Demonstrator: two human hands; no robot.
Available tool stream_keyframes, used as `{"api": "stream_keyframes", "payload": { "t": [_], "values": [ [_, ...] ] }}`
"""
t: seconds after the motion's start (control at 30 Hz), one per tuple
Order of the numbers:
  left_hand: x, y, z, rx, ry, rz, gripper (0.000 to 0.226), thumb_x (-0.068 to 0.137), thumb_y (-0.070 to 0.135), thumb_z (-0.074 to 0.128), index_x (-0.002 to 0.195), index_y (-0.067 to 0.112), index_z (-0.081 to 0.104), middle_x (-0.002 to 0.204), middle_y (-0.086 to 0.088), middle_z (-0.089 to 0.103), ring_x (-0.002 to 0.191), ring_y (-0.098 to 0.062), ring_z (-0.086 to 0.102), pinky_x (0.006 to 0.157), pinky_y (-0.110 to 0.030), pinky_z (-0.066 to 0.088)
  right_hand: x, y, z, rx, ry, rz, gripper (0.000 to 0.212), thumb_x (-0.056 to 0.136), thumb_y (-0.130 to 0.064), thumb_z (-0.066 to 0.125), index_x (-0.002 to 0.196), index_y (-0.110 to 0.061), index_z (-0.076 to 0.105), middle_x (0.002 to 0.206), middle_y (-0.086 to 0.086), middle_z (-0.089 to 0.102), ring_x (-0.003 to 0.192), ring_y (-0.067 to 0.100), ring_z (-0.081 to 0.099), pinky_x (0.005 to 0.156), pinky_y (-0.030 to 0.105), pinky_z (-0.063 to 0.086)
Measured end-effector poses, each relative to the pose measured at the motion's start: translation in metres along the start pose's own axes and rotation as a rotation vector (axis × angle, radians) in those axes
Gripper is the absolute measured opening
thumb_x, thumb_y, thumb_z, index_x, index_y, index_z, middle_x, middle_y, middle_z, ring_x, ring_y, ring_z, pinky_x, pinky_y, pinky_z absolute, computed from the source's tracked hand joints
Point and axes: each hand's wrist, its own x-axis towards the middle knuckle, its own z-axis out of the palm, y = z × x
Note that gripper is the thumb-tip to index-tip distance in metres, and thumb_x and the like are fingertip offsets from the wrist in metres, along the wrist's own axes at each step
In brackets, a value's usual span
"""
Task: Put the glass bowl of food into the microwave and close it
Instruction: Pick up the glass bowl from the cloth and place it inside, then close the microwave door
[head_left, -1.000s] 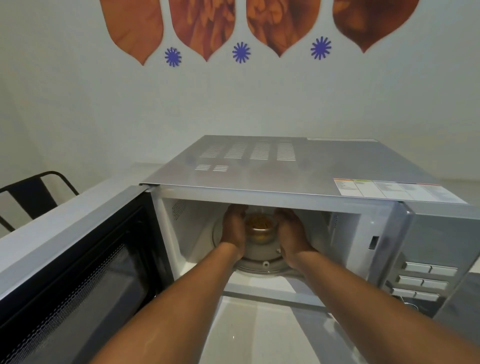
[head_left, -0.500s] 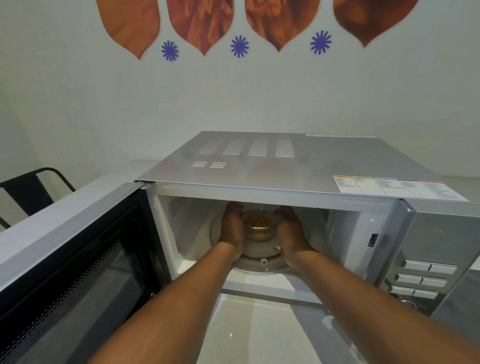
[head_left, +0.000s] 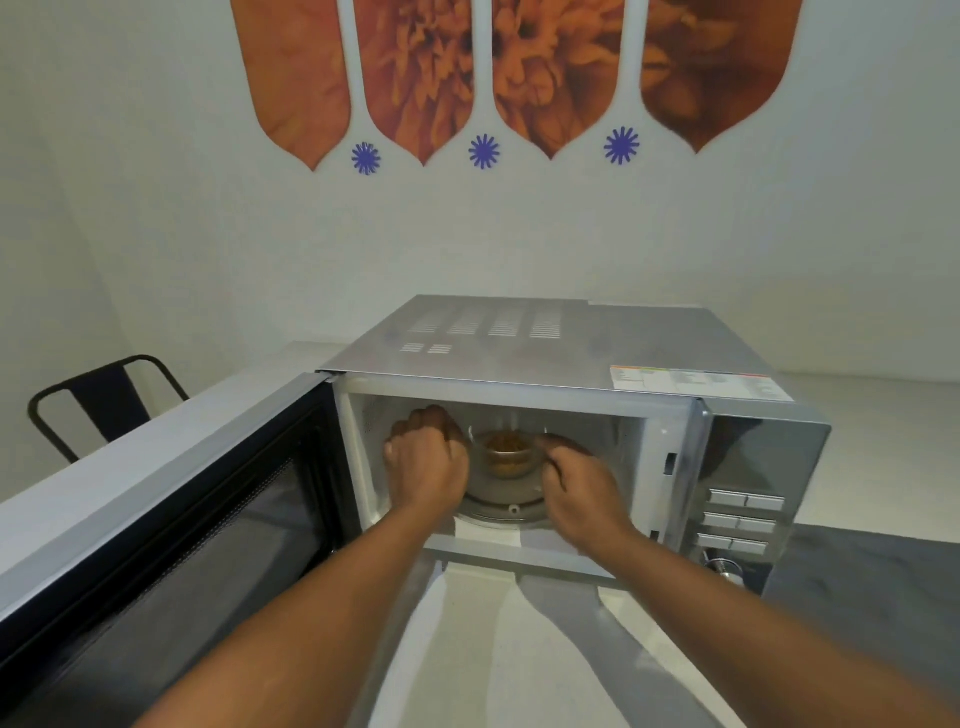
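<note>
The small glass bowl of orange-brown food (head_left: 506, 456) stands on the glass turntable (head_left: 501, 512) inside the silver microwave (head_left: 561, 343). The microwave door (head_left: 171, 525) hangs wide open to the left. Both my hands are inside the cavity, one on each side of the bowl. My left hand (head_left: 427, 460) is curled into a loose fist just left of the bowl, with a small gap to it. My right hand (head_left: 579, 480) is blurred, its fingers loosely apart and pointing at the bowl's right side; neither hand grips the bowl.
The control panel with buttons (head_left: 743, 522) is on the microwave's right front. A black metal chair (head_left: 104, 397) stands behind the counter at the left. White countertop (head_left: 467, 649) lies below the opening, with a grey mat (head_left: 857, 587) at the right.
My hands have come off the bowl and drawn back and apart; the bowl now rests alone on the turntable. The camera has tilted up and back.
</note>
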Motion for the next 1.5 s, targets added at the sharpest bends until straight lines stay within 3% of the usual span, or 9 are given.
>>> {"api": "stream_keyframes", "payload": {
  "t": [0.2,0.4,0.5,0.67,0.77,0.9,1.2,1.43,1.5],
  "values": [
    [-0.018,-0.004,-0.044,0.206,0.135,0.162,0.022,0.097,0.033,0.038,0.085,0.025,0.055,0.085,0.005,0.057,0.087,-0.023,0.053,0.083,-0.041,0.038,-0.028,-0.014,-0.050,-0.361,0.001,-0.315,0.039,0.105,-0.020,0.046,0.143,-0.018,0.055,0.146,0.002,0.057,0.135,0.022,0.054,0.112,0.035,0.043],
    [-0.021,-0.001,-0.084,0.383,0.212,0.247,0.016,0.096,0.030,0.044,0.087,0.024,0.057,0.088,0.004,0.059,0.088,-0.024,0.050,0.084,-0.040,0.034,-0.034,-0.015,-0.079,-0.601,0.221,-0.684,0.038,0.083,-0.003,0.076,0.120,-0.004,0.071,0.123,0.016,0.072,0.111,0.032,0.071,0.095,0.042,0.055],
    [-0.021,0.004,-0.105,0.422,0.224,0.255,0.009,0.093,0.024,0.046,0.094,0.021,0.055,0.095,0.001,0.056,0.091,-0.026,0.048,0.086,-0.040,0.035,-0.030,-0.018,-0.095,-0.672,0.361,-0.804,0.037,0.088,-0.004,0.052,0.121,0.002,0.069,0.122,0.021,0.071,0.113,0.036,0.069,0.100,0.046,0.052],
    [-0.025,0.007,-0.138,0.560,0.077,0.081,0.056,0.082,0.018,0.052,0.136,0.011,0.041,0.142,-0.013,0.040,0.133,-0.041,0.033,0.113,-0.049,0.026,-0.024,-0.018,-0.121,-0.863,0.354,-0.567,0.048,0.090,-0.003,0.054,0.138,-0.004,0.055,0.142,0.018,0.059,0.134,0.035,0.054,0.114,0.050,0.039],
    [-0.028,0.003,-0.155,0.653,-0.036,-0.095,0.072,0.085,0.026,0.048,0.151,0.007,0.027,0.149,-0.019,0.038,0.137,-0.047,0.032,0.116,-0.055,0.023,-0.029,-0.015,-0.133,-0.901,0.326,-0.396,0.041,0.098,-0.018,0.047,0.137,-0.008,0.055,0.141,0.014,0.060,0.134,0.032,0.054,0.111,0.048,0.040],
    [-0.033,0.003,-0.171,0.719,-0.175,-0.285,0.069,0.087,0.026,0.047,0.150,0.005,0.031,0.147,-0.018,0.044,0.132,-0.046,0.042,0.112,-0.068,0.021,-0.040,-0.015,-0.139,-0.902,0.287,-0.288,0.038,0.098,-0.024,0.048,0.131,-0.009,0.059,0.132,0.012,0.066,0.122,0.032,0.061,0.101,0.046,0.046],
    [-0.030,0.018,-0.198,0.729,-0.460,-0.293,0.075,0.092,0.021,0.042,0.159,0.006,0.012,0.162,-0.012,0.025,0.143,-0.038,0.037,0.114,-0.053,0.035,-0.049,-0.025,-0.147,-0.801,0.218,-0.225,0.045,0.100,-0.023,0.044,0.143,-0.012,0.051,0.147,0.008,0.056,0.137,0.028,0.051,0.112,0.046,0.038],
    [-0.032,0.060,-0.216,0.579,-0.640,-0.193,0.051,0.099,0.013,0.032,0.148,0.002,0.041,0.152,-0.021,0.043,0.135,-0.036,0.047,0.112,-0.044,0.038,-0.055,-0.033,-0.151,-0.726,0.182,-0.190,0.045,0.100,-0.025,0.040,0.142,-0.014,0.052,0.147,0.007,0.056,0.138,0.026,0.050,0.113,0.045,0.036],
    [-0.035,0.067,-0.215,0.545,-0.686,-0.153,0.047,0.096,0.015,0.034,0.136,0.002,0.053,0.130,-0.022,0.058,0.114,-0.037,0.060,0.103,-0.044,0.048,-0.055,-0.033,-0.153,-0.701,0.196,-0.197,0.044,0.099,-0.025,0.040,0.140,-0.014,0.055,0.143,0.007,0.059,0.133,0.026,0.053,0.111,0.044,0.038]
  ]
}}
